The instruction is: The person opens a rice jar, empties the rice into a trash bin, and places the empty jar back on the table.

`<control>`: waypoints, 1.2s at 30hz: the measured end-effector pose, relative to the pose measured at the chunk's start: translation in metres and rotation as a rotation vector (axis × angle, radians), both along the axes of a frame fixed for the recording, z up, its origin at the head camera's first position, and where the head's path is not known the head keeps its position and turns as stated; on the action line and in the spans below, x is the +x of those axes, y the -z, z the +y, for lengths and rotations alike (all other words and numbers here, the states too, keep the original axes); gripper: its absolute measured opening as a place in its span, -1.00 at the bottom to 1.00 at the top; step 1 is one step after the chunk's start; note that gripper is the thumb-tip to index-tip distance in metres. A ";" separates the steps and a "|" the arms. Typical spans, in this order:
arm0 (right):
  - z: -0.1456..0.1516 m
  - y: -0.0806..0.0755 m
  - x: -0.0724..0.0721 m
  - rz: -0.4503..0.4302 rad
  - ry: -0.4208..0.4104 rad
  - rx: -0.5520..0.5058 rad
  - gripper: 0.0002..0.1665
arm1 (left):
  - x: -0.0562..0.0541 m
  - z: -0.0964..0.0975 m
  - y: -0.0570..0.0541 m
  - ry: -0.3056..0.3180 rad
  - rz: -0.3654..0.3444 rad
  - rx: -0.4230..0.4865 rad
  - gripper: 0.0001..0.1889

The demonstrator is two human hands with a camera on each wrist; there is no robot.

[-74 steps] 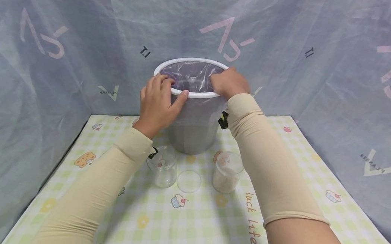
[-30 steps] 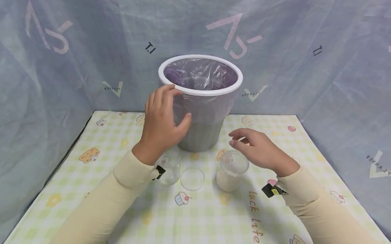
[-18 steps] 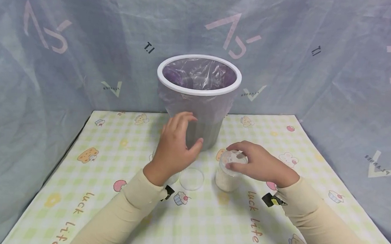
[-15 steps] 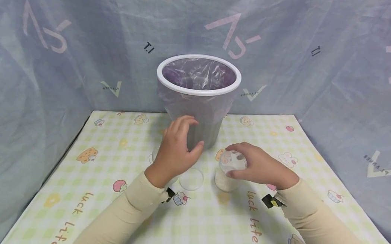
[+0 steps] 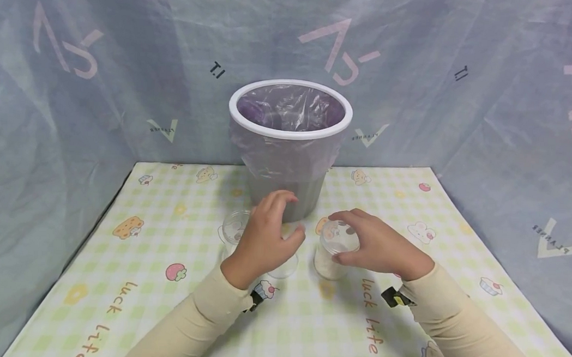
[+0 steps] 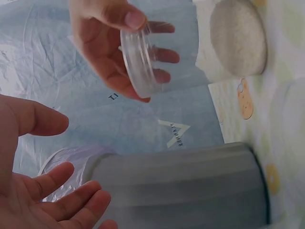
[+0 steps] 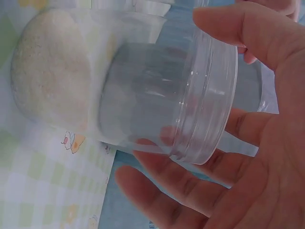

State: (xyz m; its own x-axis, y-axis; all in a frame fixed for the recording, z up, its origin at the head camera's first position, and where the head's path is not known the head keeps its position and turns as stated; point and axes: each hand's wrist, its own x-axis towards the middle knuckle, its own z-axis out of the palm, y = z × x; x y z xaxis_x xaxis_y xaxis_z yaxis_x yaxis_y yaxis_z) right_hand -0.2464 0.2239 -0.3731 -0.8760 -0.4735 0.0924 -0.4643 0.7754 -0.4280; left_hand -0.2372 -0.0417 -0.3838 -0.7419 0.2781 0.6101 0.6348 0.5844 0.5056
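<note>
Jar (image 5: 330, 266) w/ pale fill (image 7: 52, 69) stands upright, front-right of bin (image 5: 288, 135); R hand (image 5: 382, 243) grips it round its lid (image 5: 338, 237), thumb opp. fingers. L hand (image 5: 264, 243), front of bin, has fingers spread, holding nothing (loose lid (image 5: 287, 268) partly behind it). Poss. trouble: if grip's on lid only & that's not tight, lifting could drop jar.

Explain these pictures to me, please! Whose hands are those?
No robot here: it's a person wearing pale sleeves. The large picture is from a camera on the head; the two smaller ones are from cameras on the wrists. On the checked tablecloth stand a bin lined with a plastic bag and a clear jar, with a flat round disc nearby. The right hand has its grip around another jar, with something pale inside. The left hand holds nothing.
</note>
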 end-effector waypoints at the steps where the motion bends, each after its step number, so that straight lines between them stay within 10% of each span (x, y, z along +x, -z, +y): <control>1: 0.000 0.001 0.000 0.013 -0.002 0.003 -0.14 | 0.000 0.001 0.001 0.004 -0.004 -0.007 -0.48; 13: -0.004 -0.003 0.000 0.200 0.076 -0.005 -0.16 | 0.003 0.010 0.016 0.076 -0.143 -0.121 -0.26; 25: -0.030 -0.026 0.013 0.250 0.229 -0.171 -0.25 | 0.004 0.013 0.016 0.056 -0.109 -0.168 0.15; 36: -0.054 -0.050 0.024 0.237 0.225 -0.311 -0.35 | 0.006 0.014 0.009 -0.034 -0.023 -0.081 0.09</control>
